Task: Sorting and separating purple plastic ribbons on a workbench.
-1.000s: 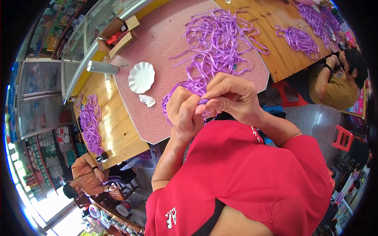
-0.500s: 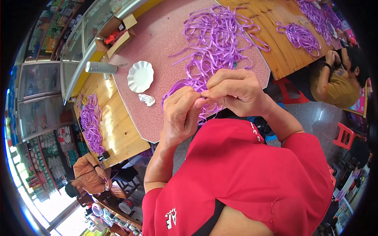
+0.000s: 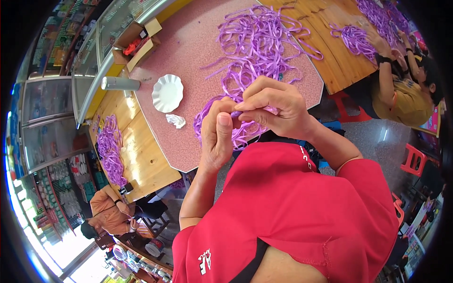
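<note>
Both my hands meet over the near edge of the pink speckled table, pinching a short piece of purple ribbon (image 3: 236,114) between them. My left hand (image 3: 218,129) is closed, its thumb raised beside the ribbon and fingers curled behind it. From the other side my right hand (image 3: 278,107) grips the ribbon between thumb and forefinger. Most of this piece is hidden by the fingers. Right behind the hands, a tangled heap of purple ribbon (image 3: 255,37) spreads from the far edge down toward me, with loops hanging near my wrists.
Left of the heap are a white fluted plate (image 3: 167,93), crumpled white tissue (image 3: 176,120), a grey cylinder (image 3: 120,84) and an open cardboard box (image 3: 141,47). Wooden tables at left and right hold more ribbon (image 3: 109,151). One person in orange (image 3: 106,207) and another in mustard (image 3: 401,101) sit nearby.
My fingers have shifted on the ribbon; my left thumb has lifted, and purple shows between the hands. The person at right has reached forward to the ribbon on the wooden table.
</note>
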### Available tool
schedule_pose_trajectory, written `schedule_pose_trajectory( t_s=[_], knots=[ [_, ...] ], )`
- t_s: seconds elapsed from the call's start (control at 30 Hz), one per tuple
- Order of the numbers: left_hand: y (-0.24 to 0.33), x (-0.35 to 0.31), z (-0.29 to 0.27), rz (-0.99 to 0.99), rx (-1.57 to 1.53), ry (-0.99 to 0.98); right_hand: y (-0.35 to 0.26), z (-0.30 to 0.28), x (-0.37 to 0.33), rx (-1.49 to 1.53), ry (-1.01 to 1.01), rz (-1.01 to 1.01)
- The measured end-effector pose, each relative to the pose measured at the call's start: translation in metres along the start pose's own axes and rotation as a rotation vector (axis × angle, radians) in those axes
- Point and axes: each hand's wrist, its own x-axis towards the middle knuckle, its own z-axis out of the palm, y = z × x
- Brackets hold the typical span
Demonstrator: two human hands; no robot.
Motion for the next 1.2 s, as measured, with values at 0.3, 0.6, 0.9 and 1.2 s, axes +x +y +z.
schedule_pose_trajectory(
  t_s=[0.3,0.6,0.9,1.2],
  knots=[
    [-0.006,0.000,0.000,0.350,0.364,0.049,-0.007,0.003,-0.006,0.016,0.011,0.025],
    [-0.001,-0.002,0.002,0.310,0.280,0.034,-0.008,0.006,-0.008,0.046,0.038,0.035],
    [-0.007,-0.005,0.002,0.383,0.269,0.056,-0.012,0.008,-0.016,0.083,0.010,0.115],
    [-0.009,-0.005,0.008,0.446,0.265,0.094,-0.015,0.012,-0.017,0.015,0.068,0.011]
  ],
)
